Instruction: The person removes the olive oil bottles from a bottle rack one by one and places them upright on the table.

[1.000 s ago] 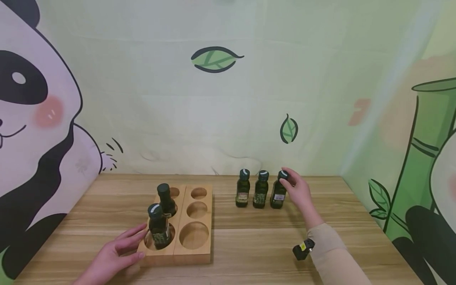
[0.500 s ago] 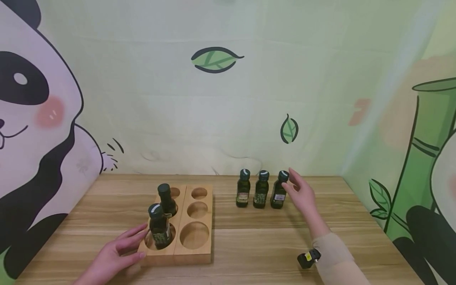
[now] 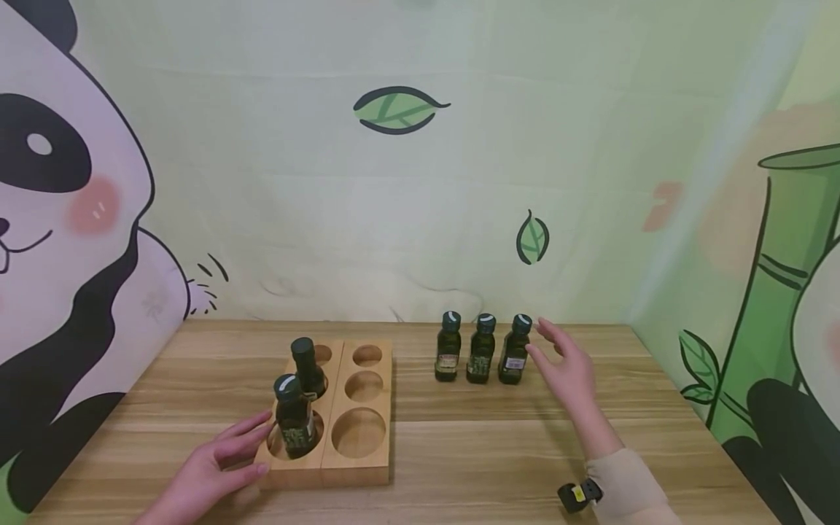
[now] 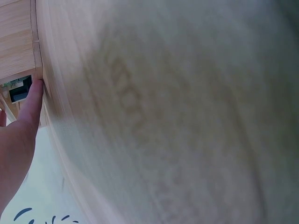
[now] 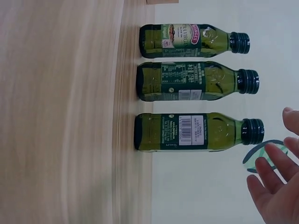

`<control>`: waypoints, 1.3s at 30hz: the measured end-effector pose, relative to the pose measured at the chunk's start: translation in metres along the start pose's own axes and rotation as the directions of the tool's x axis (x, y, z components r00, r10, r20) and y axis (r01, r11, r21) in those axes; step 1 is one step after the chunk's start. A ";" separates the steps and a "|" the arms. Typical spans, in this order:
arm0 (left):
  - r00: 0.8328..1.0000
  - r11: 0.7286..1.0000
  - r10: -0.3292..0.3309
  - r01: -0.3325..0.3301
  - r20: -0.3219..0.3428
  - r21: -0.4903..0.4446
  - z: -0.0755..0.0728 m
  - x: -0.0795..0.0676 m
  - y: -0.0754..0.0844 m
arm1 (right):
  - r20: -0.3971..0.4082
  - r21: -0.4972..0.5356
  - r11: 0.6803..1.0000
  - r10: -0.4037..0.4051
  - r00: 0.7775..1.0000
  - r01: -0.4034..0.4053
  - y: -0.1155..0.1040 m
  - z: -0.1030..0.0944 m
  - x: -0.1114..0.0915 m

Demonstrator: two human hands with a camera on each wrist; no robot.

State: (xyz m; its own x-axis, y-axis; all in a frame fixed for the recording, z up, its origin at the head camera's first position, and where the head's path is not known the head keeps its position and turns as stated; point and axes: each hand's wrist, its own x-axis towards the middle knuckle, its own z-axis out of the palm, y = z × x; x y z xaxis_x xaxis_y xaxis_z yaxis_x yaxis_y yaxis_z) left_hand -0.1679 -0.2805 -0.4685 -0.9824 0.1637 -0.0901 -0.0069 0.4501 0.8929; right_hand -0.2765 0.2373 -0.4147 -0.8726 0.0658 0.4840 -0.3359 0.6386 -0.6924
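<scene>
Three small green glass olive oil bottles stand upright in a row: the left bottle [image 3: 448, 350], the middle bottle [image 3: 481, 351] and the right bottle [image 3: 514, 354]. Just right of the right bottle, my right hand [image 3: 569, 364] is held with fingers spread, holding nothing; the right wrist view shows a gap between its fingers and the cap [image 5: 252, 131]. My left hand [image 3: 213, 459] touches the near left corner of a wooden rack [image 3: 357, 474] with thumb and fairly straight fingers. A dark bottle [image 3: 295, 423] sits in the rack's front left hole, another [image 3: 308, 368] behind it.
The rack's right column has three round holes, the largest hole [image 3: 359, 433] at the front. The wood-grain table [image 3: 459, 452] ends at a printed cloth backdrop [image 3: 295, 204] close behind the bottle row. A small black camera [image 3: 580, 496] is worn on my right wrist.
My right hand has let go of the right bottle's cap and drawn back to the right and slightly toward me. The bottles and left hand stay almost unchanged.
</scene>
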 end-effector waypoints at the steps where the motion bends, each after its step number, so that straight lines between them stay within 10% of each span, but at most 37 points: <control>1: 1.000 1.000 0.000 0.000 0.001 -0.001 0.000 0.000 0.000 | -0.013 0.001 1.000 -0.015 1.000 0.015 -0.001 0.000 -0.001; 22: 1.000 1.000 0.014 -0.014 -0.006 -0.001 0.002 -0.001 -0.001 | -0.044 0.038 0.952 -0.303 0.952 0.305 -0.034 0.026 -0.017; 39: 1.000 1.000 0.011 -0.011 -0.004 0.016 0.001 -0.002 0.002 | 0.044 0.132 0.944 -0.309 0.950 0.301 -0.054 0.066 -0.028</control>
State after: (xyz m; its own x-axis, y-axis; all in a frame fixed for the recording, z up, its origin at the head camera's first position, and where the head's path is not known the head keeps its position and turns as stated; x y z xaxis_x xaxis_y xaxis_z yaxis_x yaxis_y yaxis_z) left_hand -0.1662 -0.2792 -0.4665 -0.9831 0.1656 -0.0783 0.0071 0.4619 0.8869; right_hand -0.2568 0.1505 -0.4262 -0.7411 -0.1688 0.6499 -0.6267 0.5214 -0.5792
